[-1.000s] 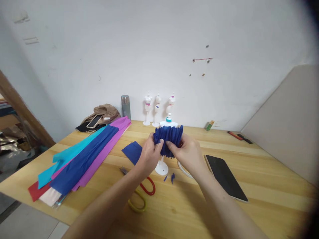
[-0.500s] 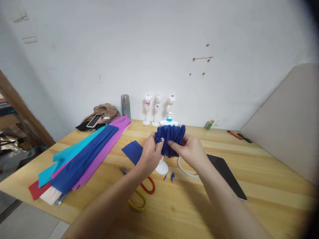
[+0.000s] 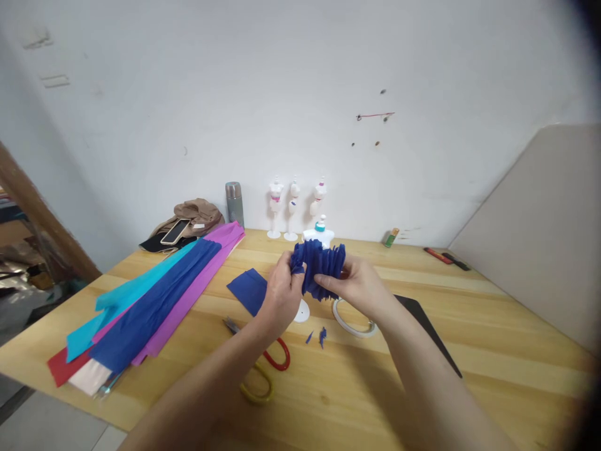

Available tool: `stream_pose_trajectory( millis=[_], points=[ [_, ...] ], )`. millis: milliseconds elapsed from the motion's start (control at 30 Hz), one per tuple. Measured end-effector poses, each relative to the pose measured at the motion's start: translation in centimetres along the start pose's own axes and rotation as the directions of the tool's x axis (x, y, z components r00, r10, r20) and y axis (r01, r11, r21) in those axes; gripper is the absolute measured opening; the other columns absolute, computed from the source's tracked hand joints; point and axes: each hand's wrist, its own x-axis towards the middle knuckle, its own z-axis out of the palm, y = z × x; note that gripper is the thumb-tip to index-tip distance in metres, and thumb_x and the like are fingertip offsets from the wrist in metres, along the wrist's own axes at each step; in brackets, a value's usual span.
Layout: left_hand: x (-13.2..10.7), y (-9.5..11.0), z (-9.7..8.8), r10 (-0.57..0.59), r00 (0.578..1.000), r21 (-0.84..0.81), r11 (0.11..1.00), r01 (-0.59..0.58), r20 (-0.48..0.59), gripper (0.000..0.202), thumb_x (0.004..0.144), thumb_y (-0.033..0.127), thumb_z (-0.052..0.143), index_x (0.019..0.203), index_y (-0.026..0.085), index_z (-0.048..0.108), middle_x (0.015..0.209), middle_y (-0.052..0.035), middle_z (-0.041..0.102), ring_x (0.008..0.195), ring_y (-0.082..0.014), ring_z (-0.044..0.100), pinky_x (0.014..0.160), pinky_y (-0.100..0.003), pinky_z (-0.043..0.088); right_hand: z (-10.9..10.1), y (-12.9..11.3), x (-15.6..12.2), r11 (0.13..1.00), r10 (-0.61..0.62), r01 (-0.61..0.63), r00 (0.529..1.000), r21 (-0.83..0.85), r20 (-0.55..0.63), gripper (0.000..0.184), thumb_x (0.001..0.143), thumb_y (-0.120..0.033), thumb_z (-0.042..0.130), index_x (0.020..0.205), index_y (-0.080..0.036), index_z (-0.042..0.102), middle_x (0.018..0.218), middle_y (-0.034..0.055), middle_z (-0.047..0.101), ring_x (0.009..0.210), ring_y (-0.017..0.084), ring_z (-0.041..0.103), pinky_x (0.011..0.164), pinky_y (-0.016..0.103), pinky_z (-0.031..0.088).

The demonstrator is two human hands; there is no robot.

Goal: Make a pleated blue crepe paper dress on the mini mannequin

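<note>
A pleated strip of dark blue crepe paper [image 3: 319, 269] is bunched between my two hands, in front of a small white mannequin [image 3: 318, 235] with a teal neck band. My left hand [image 3: 285, 285] pinches its left end. At the right end, my right hand [image 3: 359, 282] grips it with the thumb across the front folds. The mannequin's lower body is hidden behind the paper; its round white base [image 3: 302, 312] shows below. Small blue scraps [image 3: 322, 337] lie on the table under the hands. A flat blue piece [image 3: 248, 290] rests left of my left hand.
Scissors [image 3: 263, 363] with red and yellow handles lie under my left forearm. A white tape roll [image 3: 354, 326] and a black tablet-like slab [image 3: 427, 332] are by my right arm. Coloured paper sheets [image 3: 154, 300] spread at left. Three mannequins [image 3: 275, 203], a flask [image 3: 234, 205] and a phone [image 3: 175, 231] stand or lie behind.
The view has shifted slightly. Both hands still hold the pleated blue paper, which sits a little lower against the mannequin, showing more of its shoulders.
</note>
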Motion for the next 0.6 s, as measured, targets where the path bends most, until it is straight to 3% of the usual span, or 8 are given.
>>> stream_pose_trajectory(
  millis=[200, 433, 600],
  points=[
    [0.15, -0.12, -0.13, -0.006, 1.0, 0.011, 1.0, 0.006, -0.024, 0.013, 0.092, 0.024, 0.044, 0.093, 0.017, 0.055, 0.093, -0.0091, 0.066, 0.091, -0.0213, 0.062, 0.084, -0.034, 0.048, -0.18, 0.33, 0.33, 0.999, 0.009, -0.008, 0.999, 0.038, -0.038, 0.028, 0.058, -0.038, 0.076, 0.076, -0.018, 0.067, 0.072, 0.0049, 0.071, 0.065, 0.022, 0.068, 0.062, 0.036, 0.057],
    [0.41, -0.68, -0.33, 0.003, 1.0, 0.014, 1.0, -0.003, -0.025, 0.013, 0.093, 0.024, 0.044, 0.091, 0.018, 0.056, 0.094, -0.0089, 0.066, 0.093, -0.0214, 0.062, 0.086, -0.035, 0.048, 0.28, 0.52, 0.33, 0.996, 0.019, -0.021, 0.999, 0.089, 0.026, 0.029, 0.058, -0.036, 0.077, 0.079, -0.018, 0.067, 0.071, 0.0037, 0.071, 0.064, 0.022, 0.069, 0.063, 0.036, 0.059],
    [0.47, -0.71, -0.41, -0.012, 1.0, 0.013, 1.0, 0.012, -0.021, 0.016, 0.092, 0.026, 0.045, 0.098, 0.016, 0.057, 0.1, -0.0116, 0.067, 0.097, -0.0229, 0.063, 0.09, -0.037, 0.048, 0.34, 0.82, 0.62, 0.999, -0.033, 0.033, 0.998, -0.011, -0.05, 0.026, 0.062, -0.036, 0.074, 0.079, -0.017, 0.068, 0.077, 0.0072, 0.075, 0.071, 0.025, 0.071, 0.068, 0.038, 0.059]
  ],
)
